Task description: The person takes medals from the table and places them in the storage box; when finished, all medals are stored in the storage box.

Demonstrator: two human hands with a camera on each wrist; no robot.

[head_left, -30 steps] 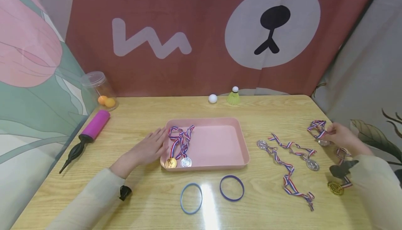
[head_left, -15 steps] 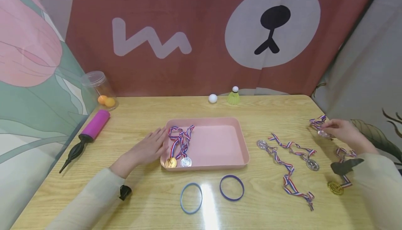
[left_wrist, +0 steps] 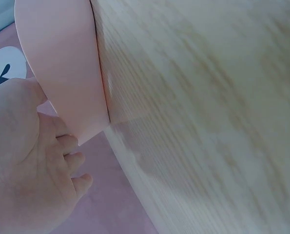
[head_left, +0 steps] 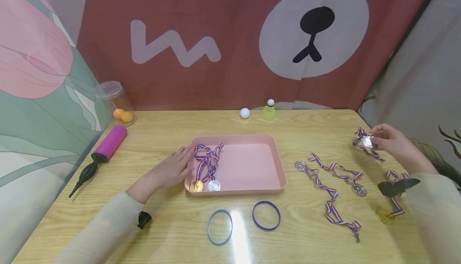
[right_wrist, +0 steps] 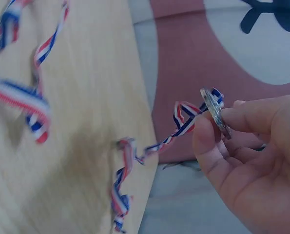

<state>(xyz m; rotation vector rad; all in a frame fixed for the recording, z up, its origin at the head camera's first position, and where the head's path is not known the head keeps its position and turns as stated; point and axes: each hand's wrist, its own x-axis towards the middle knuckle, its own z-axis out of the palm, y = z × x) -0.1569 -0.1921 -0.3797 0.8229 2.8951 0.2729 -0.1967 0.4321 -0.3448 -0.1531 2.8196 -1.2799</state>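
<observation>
My right hand [head_left: 394, 146] pinches a silver medal [head_left: 367, 141] between thumb and fingers at the table's far right. In the right wrist view the medal [right_wrist: 213, 109] is edge-on, its red, white and blue ribbon [right_wrist: 120, 190] trailing down over the wood. My left hand [head_left: 170, 168] rests with straight fingers against the left end of a pink tray [head_left: 282, 176]. Inside that tray, at its left end, lie a gold medal [head_left: 196, 186] and a silver medal [head_left: 214, 185], ribbons stretched toward the back. The left wrist view has the palm [left_wrist: 32, 161] beside the tray's outer wall [left_wrist: 67, 73].
Two silver medals [head_left: 301, 166] [head_left: 359, 190] and a gold medal [head_left: 384, 216] lie with ribbons on the right. Two wristbands [head_left: 219, 227] [head_left: 266, 216] are in front. Behind stand a white ball [head_left: 245, 113] and shuttlecock [head_left: 269, 112]. Left are a jar [head_left: 116, 103] and pink pump [head_left: 109, 142].
My right hand has picked up the silver medal and raised it, turning its face into view while the ribbon swings below. My left hand stays at the tray.
</observation>
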